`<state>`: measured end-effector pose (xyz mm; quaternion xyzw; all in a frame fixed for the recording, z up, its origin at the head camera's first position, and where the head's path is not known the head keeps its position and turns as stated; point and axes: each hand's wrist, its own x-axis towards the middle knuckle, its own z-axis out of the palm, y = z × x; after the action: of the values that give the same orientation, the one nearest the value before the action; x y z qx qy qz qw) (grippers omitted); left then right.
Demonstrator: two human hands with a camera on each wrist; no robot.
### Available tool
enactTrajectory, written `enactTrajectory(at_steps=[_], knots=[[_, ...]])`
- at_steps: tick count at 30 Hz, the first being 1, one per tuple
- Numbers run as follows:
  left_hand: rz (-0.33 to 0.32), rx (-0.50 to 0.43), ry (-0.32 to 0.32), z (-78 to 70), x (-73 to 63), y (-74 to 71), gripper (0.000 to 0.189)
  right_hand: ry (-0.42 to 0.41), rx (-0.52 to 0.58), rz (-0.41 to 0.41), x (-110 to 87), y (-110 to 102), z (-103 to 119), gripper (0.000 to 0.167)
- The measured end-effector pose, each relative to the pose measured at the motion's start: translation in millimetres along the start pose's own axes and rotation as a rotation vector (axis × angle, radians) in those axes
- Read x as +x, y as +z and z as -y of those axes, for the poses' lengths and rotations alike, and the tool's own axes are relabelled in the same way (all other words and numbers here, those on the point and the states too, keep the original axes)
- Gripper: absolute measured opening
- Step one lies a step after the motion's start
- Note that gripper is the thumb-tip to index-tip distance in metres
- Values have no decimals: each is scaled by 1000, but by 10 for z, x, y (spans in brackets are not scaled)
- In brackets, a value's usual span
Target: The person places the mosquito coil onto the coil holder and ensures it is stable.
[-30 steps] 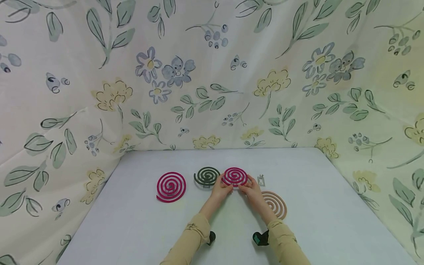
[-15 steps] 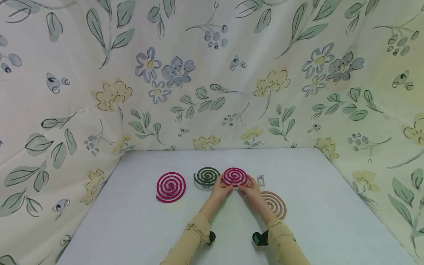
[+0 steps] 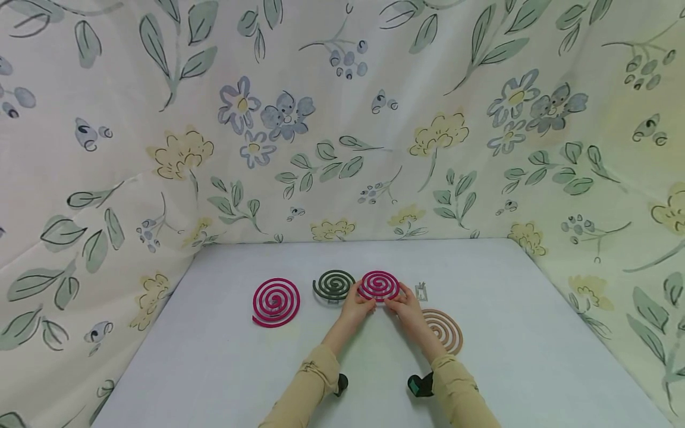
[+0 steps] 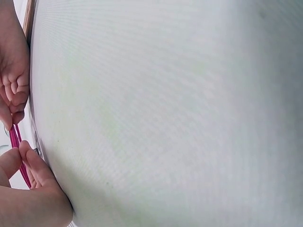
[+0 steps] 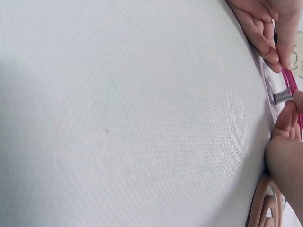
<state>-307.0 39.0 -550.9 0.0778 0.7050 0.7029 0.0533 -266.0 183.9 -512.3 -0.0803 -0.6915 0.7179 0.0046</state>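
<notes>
In the head view a pink mosquito coil (image 3: 379, 283) is held level between both hands, near the middle of the table. My left hand (image 3: 357, 307) pinches its left edge between thumb and fingers. On the opposite edge, my right hand (image 3: 408, 310) pinches it in the same way. A small grey metal stand (image 5: 283, 96) shows under this coil in the right wrist view, by the right fingertips. Just left of the hands, a dark green coil (image 3: 334, 285) sits on a metal stand. The wrist views show the held coil edge-on, slightly above the table.
Farther left lies a second pink coil (image 3: 276, 302) with a metal stand at its centre. A flat metal stand (image 3: 421, 291) lies right of the hands. The brown coil (image 3: 449, 330) is partly hidden by the right forearm. A floral cloth (image 3: 342, 178) hangs behind the white table (image 3: 225, 356).
</notes>
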Motion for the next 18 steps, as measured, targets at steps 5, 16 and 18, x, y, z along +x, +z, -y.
enactTrajectory(at_steps=[5, 16, 18], knots=[[1, -20, 40, 1417, 857, -19, 78, 2, 11, -8, 2, 9, -6, 70], [-13, -3, -24, 220, 134, -2, 69, 9, -1, -5, -19, 11, 29, 71], [-25, 4, -83, -312, -167, 12, 66, 8, -5, -7, -23, 11, 37, 71]])
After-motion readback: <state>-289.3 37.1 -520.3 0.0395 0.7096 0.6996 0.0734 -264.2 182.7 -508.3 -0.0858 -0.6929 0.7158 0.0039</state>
